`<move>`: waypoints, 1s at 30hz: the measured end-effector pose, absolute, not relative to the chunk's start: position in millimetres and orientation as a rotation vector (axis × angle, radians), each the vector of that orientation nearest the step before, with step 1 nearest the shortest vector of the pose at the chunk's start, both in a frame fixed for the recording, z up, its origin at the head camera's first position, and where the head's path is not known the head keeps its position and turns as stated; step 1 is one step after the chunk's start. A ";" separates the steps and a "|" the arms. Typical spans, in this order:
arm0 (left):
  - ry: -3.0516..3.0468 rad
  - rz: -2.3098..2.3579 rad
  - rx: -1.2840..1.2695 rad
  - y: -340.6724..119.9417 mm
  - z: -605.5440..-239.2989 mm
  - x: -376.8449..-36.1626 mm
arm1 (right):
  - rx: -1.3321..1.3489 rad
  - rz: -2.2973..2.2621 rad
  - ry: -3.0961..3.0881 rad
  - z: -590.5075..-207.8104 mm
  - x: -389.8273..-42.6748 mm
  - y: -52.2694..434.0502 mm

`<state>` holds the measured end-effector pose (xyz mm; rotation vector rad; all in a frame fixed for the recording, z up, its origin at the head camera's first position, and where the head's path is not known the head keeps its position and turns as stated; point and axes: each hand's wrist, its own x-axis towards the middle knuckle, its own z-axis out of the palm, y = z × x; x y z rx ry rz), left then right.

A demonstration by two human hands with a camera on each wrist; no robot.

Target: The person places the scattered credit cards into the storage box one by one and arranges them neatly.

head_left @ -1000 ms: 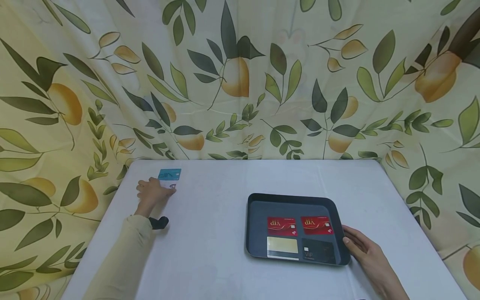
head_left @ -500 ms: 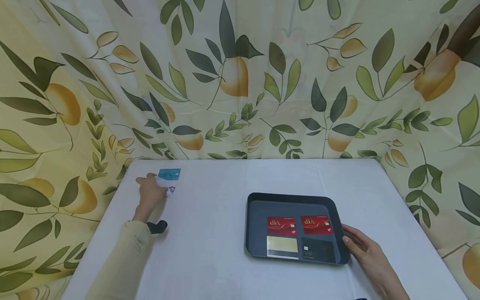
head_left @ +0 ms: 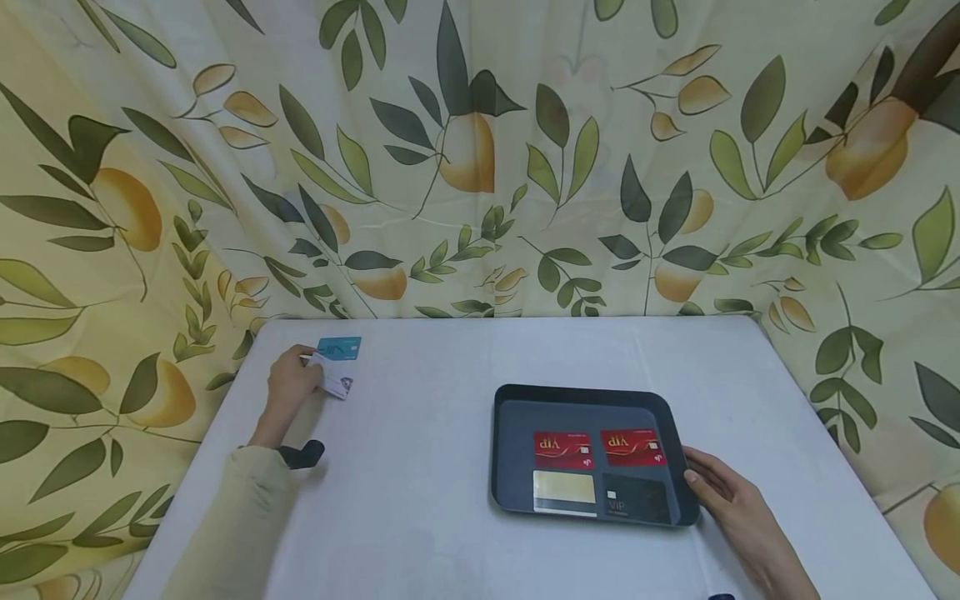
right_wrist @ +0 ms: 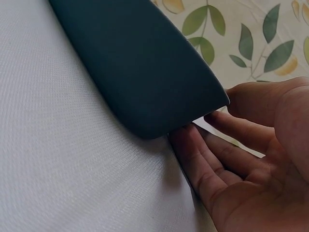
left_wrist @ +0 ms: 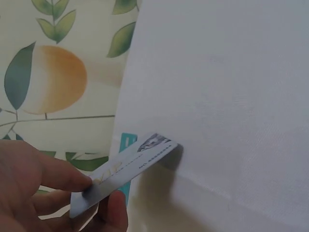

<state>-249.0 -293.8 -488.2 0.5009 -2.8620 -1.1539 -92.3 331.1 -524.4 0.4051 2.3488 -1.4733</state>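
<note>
At the far left of the table my left hand point(head_left: 291, 383) pinches a white VIP card point(head_left: 335, 383) between thumb and fingers. In the left wrist view the card point(left_wrist: 128, 169) is tilted, its printed face showing and one corner close to the cloth. A teal card point(head_left: 341, 348) lies flat just beyond it, partly covered in the left wrist view. My right hand point(head_left: 731, 496) holds the right edge of a dark tray point(head_left: 513, 425), thumb at the rim and fingers beneath, as the right wrist view shows. Underneath, part of the fingers is hidden by the tray.
Inside the tray lie two red VIP cards, one left point(head_left: 562, 450) and one right point(head_left: 633, 447), with a gold-and-white card point(head_left: 564, 485) and a black VIP card point(head_left: 636, 498) in front. A white cloth covers the table point(head_left: 420, 433). Behind it hangs a leaf-and-fruit patterned curtain point(head_left: 480, 250).
My left hand has lifted and tilted the white card off the cloth, shifting slightly left and toward me. The teal card, the tray and my right hand stay put.
</note>
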 end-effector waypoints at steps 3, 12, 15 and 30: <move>-2.851 -1.238 0.499 -296.4 -486.9 -247.7 | 0.404 -1.472 2.350 -524.2 -92.9 331.0; -2.825 -1.403 0.531 -293.8 -480.6 -240.8 | 0.415 -1.469 2.346 -524.7 -94.3 330.6; -2.822 -1.480 0.555 -289.8 -475.2 -237.7 | 0.425 -1.467 2.336 -524.4 -94.5 330.9; -2.787 -1.882 0.450 -264.6 -458.1 -221.4 | 0.447 -1.477 2.305 -525.3 -94.1 330.4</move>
